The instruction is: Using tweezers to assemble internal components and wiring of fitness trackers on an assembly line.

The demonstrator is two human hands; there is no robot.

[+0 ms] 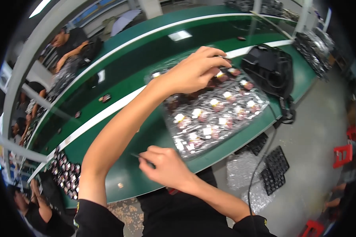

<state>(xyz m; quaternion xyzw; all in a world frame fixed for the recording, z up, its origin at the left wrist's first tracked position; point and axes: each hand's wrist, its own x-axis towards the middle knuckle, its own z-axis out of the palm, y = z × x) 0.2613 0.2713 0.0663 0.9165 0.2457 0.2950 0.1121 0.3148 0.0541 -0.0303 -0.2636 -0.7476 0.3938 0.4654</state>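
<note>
A clear plastic blister tray [233,132] lies on the green bench, with rows of small parts that show white and dark reddish-brown patches. Over its far part reaches my left hand [197,71], fingers bent down in a pinch among the small parts. What is between those fingertips is hidden. Nearer to me, left of the tray's near corner, my right hand [162,166] is closed around a thin dark tool [135,155]. Its tip points left; most of its length is inside the fist, and its exact kind does not show.
A black bag [269,65] stands right of the tray. Behind runs a dark green conveyor belt [138,59] carrying a few small parts. Many parts are heaped [65,173] at the bench's left. Black trays [276,168] and clear plastic lie on the floor. Other people sit at left.
</note>
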